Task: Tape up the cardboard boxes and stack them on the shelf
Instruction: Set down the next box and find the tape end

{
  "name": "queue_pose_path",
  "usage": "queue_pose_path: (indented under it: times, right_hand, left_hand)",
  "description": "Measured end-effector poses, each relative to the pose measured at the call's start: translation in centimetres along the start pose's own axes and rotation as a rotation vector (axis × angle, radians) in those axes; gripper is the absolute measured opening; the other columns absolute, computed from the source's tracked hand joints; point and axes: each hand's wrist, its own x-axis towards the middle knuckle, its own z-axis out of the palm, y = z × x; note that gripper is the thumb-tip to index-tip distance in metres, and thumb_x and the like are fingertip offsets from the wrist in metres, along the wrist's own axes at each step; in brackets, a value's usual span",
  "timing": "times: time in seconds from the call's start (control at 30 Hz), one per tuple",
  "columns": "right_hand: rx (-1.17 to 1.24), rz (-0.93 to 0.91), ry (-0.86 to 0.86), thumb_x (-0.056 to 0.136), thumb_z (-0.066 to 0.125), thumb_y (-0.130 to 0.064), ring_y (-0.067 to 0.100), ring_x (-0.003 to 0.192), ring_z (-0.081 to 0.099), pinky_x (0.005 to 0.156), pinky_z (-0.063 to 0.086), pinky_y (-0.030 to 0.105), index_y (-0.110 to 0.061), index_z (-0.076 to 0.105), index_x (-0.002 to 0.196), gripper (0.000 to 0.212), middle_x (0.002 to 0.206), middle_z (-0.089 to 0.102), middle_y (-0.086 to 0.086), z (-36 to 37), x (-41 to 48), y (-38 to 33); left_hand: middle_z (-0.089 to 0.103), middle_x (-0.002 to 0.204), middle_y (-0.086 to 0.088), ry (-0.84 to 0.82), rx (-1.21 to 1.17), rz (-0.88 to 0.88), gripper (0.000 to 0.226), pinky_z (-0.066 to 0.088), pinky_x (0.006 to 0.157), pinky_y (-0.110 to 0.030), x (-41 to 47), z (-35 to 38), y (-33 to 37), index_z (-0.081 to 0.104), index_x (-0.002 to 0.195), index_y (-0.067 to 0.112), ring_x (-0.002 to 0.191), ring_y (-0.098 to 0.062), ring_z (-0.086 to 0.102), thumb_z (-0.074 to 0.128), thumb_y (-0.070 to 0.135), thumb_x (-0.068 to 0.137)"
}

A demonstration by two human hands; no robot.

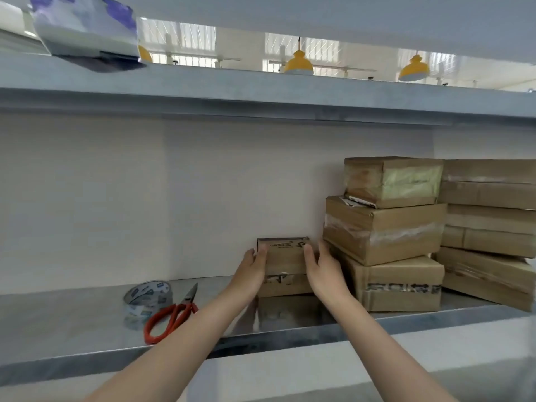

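Observation:
A small cardboard box point(285, 255) with dark print on its front stands on the metal shelf point(72, 323), close to the back wall. My left hand point(253, 269) lies flat against its left side and my right hand point(320, 268) against its right side, fingers fairly straight and thumbs on the front face. A band of torn tape crosses the box's lower part. Right beside it is a stack of three taped boxes point(383, 230), the top one point(394, 181) the smallest.
A roll of clear tape point(148, 294) and red-handled scissors point(171, 314) lie on the shelf to the left of my arms. A second stack of flat boxes point(490, 227) fills the far right. An upper shelf point(261, 94) hangs overhead with a wrapped package point(87, 30) on it.

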Motion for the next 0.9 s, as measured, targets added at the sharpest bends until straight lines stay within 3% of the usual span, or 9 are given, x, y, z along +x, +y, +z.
queue_pose_path:
  times: [0.1,0.2,0.37,0.43,0.5,0.63,0.73,0.83,0.9]
  right_hand:
    - [0.111,-0.058,0.019,0.105,0.036,-0.045,0.020,0.131,0.052,0.104,0.041,0.029,-0.022,0.040,0.149,0.049,0.141,0.056,0.000,0.0,-1.2,-1.1]
    - [0.217,-0.196,-0.003,0.105,0.038,-0.043,0.006,0.118,0.054,0.098,0.043,0.019,-0.036,0.043,0.138,0.034,0.126,0.058,-0.013,0.4,-2.7,-3.2]
    - [0.333,-0.318,-0.085,0.104,0.044,-0.038,-0.010,0.116,0.046,0.090,0.032,0.000,-0.040,0.042,0.137,0.032,0.129,0.050,-0.020,4.3,-6.1,-7.4]
    - [0.326,-0.351,-0.137,0.104,0.044,-0.040,-0.009,0.119,0.046,0.094,0.037,0.006,-0.045,0.043,0.131,0.028,0.129,0.050,-0.018,5.9,-6.6,-9.2]
    - [0.315,-0.365,-0.164,0.104,0.042,-0.042,-0.004,0.120,0.047,0.098,0.040,0.016,-0.039,0.046,0.134,0.031,0.130,0.050,-0.013,7.6,-7.0,-11.4]
    - [0.289,-0.385,-0.204,0.104,0.040,-0.044,-0.001,0.116,0.048,0.100,0.043,0.024,-0.036,0.050,0.132,0.031,0.127,0.049,-0.008,12.8,-8.2,-15.6]
    - [0.299,-0.333,-0.266,0.103,0.038,-0.050,0.004,0.112,0.052,0.101,0.049,0.032,-0.037,0.053,0.127,0.031,0.123,0.050,-0.006,18.1,-9.3,-19.1]
    - [0.321,-0.280,-0.323,0.104,0.037,-0.049,0.007,0.108,0.055,0.093,0.050,0.028,-0.035,0.058,0.119,0.029,0.121,0.051,-0.006,23.3,-9.8,-22.9]
    - [0.278,-0.254,-0.337,0.103,0.034,-0.051,0.008,0.105,0.057,0.088,0.049,0.027,-0.035,0.062,0.111,0.033,0.119,0.054,-0.004,26.5,-9.7,-24.8]
  left_hand:
    - [0.047,0.146,0.006,0.009,-0.041,0.083,0.050,0.035,0.097,-0.018,-1.7,-1.0,0.4,0.034,0.151,0.024,0.124,-0.006,0.044,0.027,0.047,0.106]
    - [0.052,0.134,0.020,0.083,-0.100,0.171,0.040,0.036,0.087,-0.004,-3.8,-3.0,0.2,0.035,0.143,0.038,0.125,0.000,0.048,0.029,0.047,0.105]
    - [0.055,0.125,0.034,0.173,-0.119,0.254,0.034,0.038,0.094,-0.001,-7.4,-7.7,-0.7,0.037,0.138,0.044,0.115,0.023,0.047,0.034,0.042,0.105]
    - [0.056,0.121,0.038,0.232,-0.088,0.269,0.034,0.041,0.100,-0.010,-8.1,-10.2,-1.2,0.038,0.135,0.050,0.116,0.021,0.047,0.038,0.047,0.101]
    - [0.056,0.121,0.036,0.272,-0.076,0.275,0.037,0.043,0.096,-0.012,-8.7,-13.1,-1.6,0.039,0.134,0.051,0.115,0.020,0.048,0.040,0.052,0.097]
    - [0.055,0.120,0.030,0.350,-0.063,0.258,0.035,0.046,0.081,-0.005,-10.0,-19.5,-3.2,0.038,0.134,0.044,0.112,0.017,0.050,0.042,0.049,0.099]
    - [0.051,0.116,0.034,0.428,-0.073,0.253,0.033,0.044,0.078,0.000,-10.5,-25.0,-5.5,0.035,0.128,0.047,0.101,0.025,0.050,0.049,0.046,0.099]
    - [0.049,0.113,0.035,0.433,-0.102,0.214,0.036,0.041,0.074,0.003,-10.7,-30.8,-8.3,0.030,0.121,0.054,0.095,0.030,0.049,0.054,0.043,0.097]
    - [0.052,0.119,0.029,0.424,-0.114,0.192,0.052,0.043,0.079,-0.001,-10.5,-34.1,-10.4,0.027,0.140,0.044,0.103,0.021,0.052,0.055,0.045,0.096]
